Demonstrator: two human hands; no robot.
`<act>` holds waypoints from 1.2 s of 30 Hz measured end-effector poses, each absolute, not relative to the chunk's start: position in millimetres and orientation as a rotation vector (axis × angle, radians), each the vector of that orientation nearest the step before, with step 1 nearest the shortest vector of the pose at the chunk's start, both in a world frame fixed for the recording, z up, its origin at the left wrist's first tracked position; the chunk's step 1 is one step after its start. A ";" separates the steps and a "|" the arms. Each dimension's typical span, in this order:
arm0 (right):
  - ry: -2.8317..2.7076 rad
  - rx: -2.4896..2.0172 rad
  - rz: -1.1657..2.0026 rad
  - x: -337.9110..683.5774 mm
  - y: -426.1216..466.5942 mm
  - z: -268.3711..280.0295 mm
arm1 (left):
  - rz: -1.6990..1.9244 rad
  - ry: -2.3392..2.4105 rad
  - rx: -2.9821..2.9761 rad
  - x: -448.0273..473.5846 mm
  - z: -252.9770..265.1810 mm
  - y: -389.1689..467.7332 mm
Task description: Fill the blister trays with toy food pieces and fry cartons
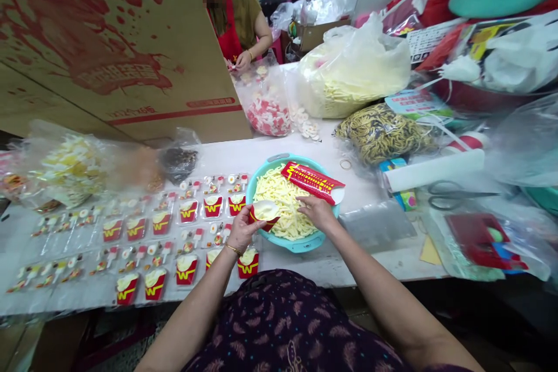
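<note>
A turquoise basin [296, 246] in front of me holds a heap of pale yellow toy french fries [274, 186]. My left hand [243, 231] grips a small red toy fries box [267, 216] at the basin's left side, its pale hollow turned upward. My right hand [320, 213] dips into the heap from the right, with curled fingers among the toy french fries; its fingertips are partly hidden. Across the basin's far right rim lies a stack of red boxes [311, 182] with yellow W marks, nested in one another. Left of the basin, filled fries boxes [186, 270] stand in rows.
Clear plastic trays [74, 218] with small toy food cover the table's left. A large carton [131, 46] rises behind them. Bags of yellow pieces [349, 78] and dark strips [383, 131], plus scissors [453, 195], lie right. Another person [244, 17] works beyond the table.
</note>
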State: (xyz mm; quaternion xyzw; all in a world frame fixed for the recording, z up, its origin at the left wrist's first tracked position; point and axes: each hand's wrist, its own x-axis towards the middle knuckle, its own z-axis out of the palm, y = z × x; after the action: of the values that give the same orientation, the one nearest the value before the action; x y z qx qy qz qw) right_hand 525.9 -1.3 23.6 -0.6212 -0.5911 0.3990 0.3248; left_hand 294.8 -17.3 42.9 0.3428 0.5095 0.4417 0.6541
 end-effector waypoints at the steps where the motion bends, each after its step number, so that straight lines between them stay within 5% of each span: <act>1: -1.525 -1.614 1.054 524.3 -1.2 25.9 | 0.995 1.167 0.767 296.0 42.3 -17.1; 7: -1.547 -1.322 1.230 491.3 7.6 57.1 | 0.918 1.121 0.740 312.9 38.5 -14.4; 16: -2.132 -1.318 0.873 482.6 6.7 59.1 | 0.888 1.151 0.807 322.7 34.1 -12.3; 23: -2.163 -0.994 1.270 482.4 13.9 56.4 | 0.885 1.133 0.789 331.9 41.7 -15.5; 29: -1.832 -1.199 1.272 503.1 15.2 70.2 | 0.927 1.146 0.649 326.3 46.1 -10.5; 36: -2.079 -1.279 1.125 487.4 -1.6 73.4 | 0.941 1.125 0.684 329.2 40.4 -16.0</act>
State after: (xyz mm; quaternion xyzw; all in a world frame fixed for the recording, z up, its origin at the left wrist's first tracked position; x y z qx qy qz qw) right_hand 487.4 -1.6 73.4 -0.4637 -0.7537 0.4077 0.2253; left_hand 329.2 -16.0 40.4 0.3057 0.5033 0.4207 0.6901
